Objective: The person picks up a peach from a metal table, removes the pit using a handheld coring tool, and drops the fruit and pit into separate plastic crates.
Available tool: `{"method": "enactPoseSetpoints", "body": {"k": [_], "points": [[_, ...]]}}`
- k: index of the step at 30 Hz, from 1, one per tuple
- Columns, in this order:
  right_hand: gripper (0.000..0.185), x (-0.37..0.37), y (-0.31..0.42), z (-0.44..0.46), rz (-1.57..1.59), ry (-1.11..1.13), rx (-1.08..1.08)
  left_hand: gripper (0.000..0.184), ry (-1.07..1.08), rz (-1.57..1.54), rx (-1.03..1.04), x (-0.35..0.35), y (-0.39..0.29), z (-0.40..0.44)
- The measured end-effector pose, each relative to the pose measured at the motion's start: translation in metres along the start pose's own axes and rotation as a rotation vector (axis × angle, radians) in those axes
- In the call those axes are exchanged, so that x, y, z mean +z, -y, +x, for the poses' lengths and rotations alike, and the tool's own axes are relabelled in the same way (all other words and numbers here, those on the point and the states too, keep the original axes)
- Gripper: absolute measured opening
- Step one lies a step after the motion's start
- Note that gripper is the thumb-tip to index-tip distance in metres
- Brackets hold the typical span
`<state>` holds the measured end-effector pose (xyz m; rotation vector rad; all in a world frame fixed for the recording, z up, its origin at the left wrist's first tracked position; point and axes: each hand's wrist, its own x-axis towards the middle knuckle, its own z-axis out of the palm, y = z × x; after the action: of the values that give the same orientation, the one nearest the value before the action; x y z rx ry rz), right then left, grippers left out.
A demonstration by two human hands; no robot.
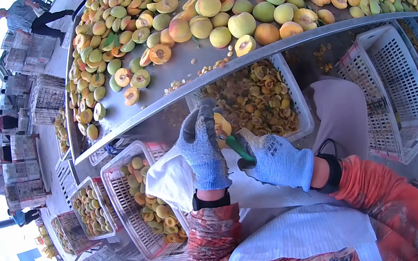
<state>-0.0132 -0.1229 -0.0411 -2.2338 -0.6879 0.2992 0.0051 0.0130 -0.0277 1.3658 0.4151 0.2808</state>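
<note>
My left hand [204, 148], in a blue-grey work glove, is closed around a cut yellow-orange fruit piece [222, 127]. My right hand [274, 155], gloved the same way, grips a tool with a green handle [239, 148], whose upper end meets the fruit. What the tool's tip looks like is hidden by the fruit. Both hands are over my lap, just below a white crate [302, 109] that holds many small brownish fruit scraps [256, 97].
A metal-edged table [180, 92] heaped with whole and halved fruit [242, 24] spans the top. Crates of fruit [113, 185] stand at the left, a white crate [402, 81] at the right. Stacked crates [46, 97] and several people [21, 18] are at the far left.
</note>
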Motion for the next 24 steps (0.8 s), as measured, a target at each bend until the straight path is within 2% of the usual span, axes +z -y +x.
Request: {"method": "enactPoseSetpoints", "body": {"k": [2, 4, 5, 6, 8, 10, 11, 13, 15, 16, 18, 20, 21, 22, 23, 24], "points": [[0.047, -0.001, -0.002, 0.003, 0.082, -0.007, -0.012, 0.024, 0.0, -0.032, -0.003, -0.007, 0.001, 0.008], [0.049, -0.006, -0.007, 0.006, -0.105, 0.088, -0.076, 0.025, 0.128, 0.21, -0.157, -0.018, -0.001, 0.016], [0.049, -0.004, -0.006, 0.006, -0.101, 0.087, -0.075, 0.023, 0.11, 0.199, -0.178, -0.019, 0.001, 0.016], [0.047, -0.003, -0.006, 0.008, -0.079, 0.05, -0.098, 0.023, 0.118, 0.201, -0.173, -0.017, 0.0, 0.017], [0.045, -0.011, 0.002, 0.01, -0.055, 0.021, -0.112, 0.024, 0.073, 0.171, 0.007, -0.013, -0.003, 0.011], [0.04, -0.03, 0.013, 0.016, 0.723, 0.387, 0.25, 0.025, 0.016, 0.143, 0.067, -0.004, -0.008, 0.004], [0.04, -0.037, 0.017, 0.018, 0.724, 0.388, 0.247, 0.025, -0.016, 0.152, 0.097, -0.002, -0.01, 0.001], [0.036, -0.047, 0.018, 0.021, 0.925, 0.524, 0.334, 0.025, -0.039, 0.161, 0.127, -0.002, -0.012, 0.002], [0.036, -0.05, 0.007, 0.024, 0.94, 0.593, 0.363, 0.023, 0.147, 0.162, 0.041, -0.006, -0.016, 0.009], [0.037, -0.051, 0.003, 0.027, 0.951, 0.668, 0.385, 0.023, 0.148, 0.165, 0.038, -0.009, -0.015, 0.011], [0.036, -0.057, 0.002, 0.03, 0.934, 0.653, 0.383, 0.023, 0.154, 0.012, -0.127, -0.009, -0.011, 0.018], [0.034, -0.063, 0.001, 0.03, 1.102, 0.707, 0.419, 0.024, 0.124, 0.095, -0.046, -0.001, -0.022, 0.013], [0.026, -0.068, 0.004, 0.029, 1.18, 0.735, 0.421, 0.024, 0.162, 0.132, 0.002, 0.0, -0.026, 0.014], [0.026, -0.068, 0.002, 0.028, 1.183, 0.735, 0.419, 0.025, 0.2, 0.172, 0.05, 0.001, -0.028, 0.015], [0.028, -0.066, -0.002, 0.027, 1.255, 0.732, 0.422, 0.025, 0.255, 0.286, 0.182, 0.002, -0.03, 0.017], [0.03, -0.065, -0.006, 0.026, 1.33, 0.728, 0.428, 0.025, 0.259, 0.288, 0.181, 0.005, -0.03, 0.018]]}}
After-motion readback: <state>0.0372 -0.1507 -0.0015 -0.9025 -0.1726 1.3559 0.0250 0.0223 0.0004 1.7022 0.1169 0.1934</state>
